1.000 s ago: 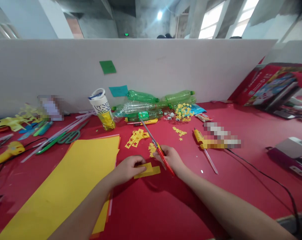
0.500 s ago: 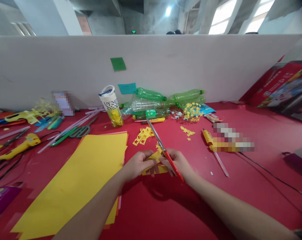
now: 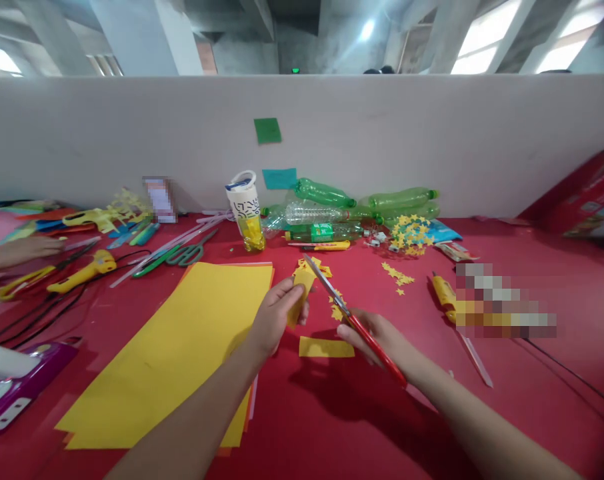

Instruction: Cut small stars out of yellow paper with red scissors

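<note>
My left hand pinches a small strip of yellow paper, tilted upright above the table. In my right hand is a pair of scissors with red handles, its blades together and pointing up and to the left. The blade tips are just right of the held strip, apart from it. Between my hands a second yellow strip lies flat on the red table. Small yellow stars lie behind the scissors, and cut-out scraps are partly hidden behind the blades.
Yellow sheets are stacked on the left. Plastic bottles, a cup and a yellow cutter stand or lie along the partition. A glue gun is at right, another at left, near another person's hand.
My hands have moved apart. The left one has lifted its yellow strip upright, and the scissors have drawn back to the right. The view has turned left, showing another person's hand.
</note>
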